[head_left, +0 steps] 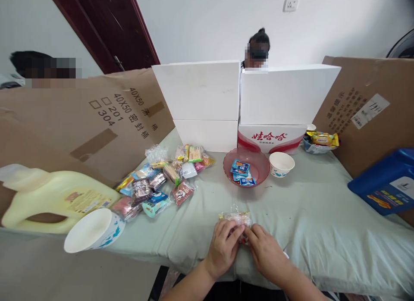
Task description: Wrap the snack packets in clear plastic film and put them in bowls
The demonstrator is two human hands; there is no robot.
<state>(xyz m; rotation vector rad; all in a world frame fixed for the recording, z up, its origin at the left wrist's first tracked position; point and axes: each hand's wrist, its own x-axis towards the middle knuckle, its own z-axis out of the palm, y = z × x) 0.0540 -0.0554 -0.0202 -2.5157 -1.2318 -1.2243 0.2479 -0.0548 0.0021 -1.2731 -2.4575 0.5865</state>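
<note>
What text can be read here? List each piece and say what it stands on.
"40X50", "201", "304": left cardboard sheet, beside Chinese characters.
"娃哈哈": red-and-white box.
Right cardboard sheet print and sticker: blurred.
Yellow jug label, blue container label, snack packets: too small.

The snack packet (237, 219) between the left hand (223, 249) and right hand (267, 251) was clear with yellow and pink showing through. At twelve o'clock from it sat a translucent pink bowl (258, 161) holding blue-and-white sachets (242, 171); at one o'clock, a white paper cup (281, 164) with small blue marks. The pile of snacks (158, 182) at ten o'clock mixed blue, pink, yellow, red and dark brown wrappers. At nine o'clock lay a white cup (93, 230) with a blue leaf pattern and a pale yellow jug (54, 199). The cloth (310, 214) was pale green. A blue box (386, 182) lay at three o'clock.
</note>
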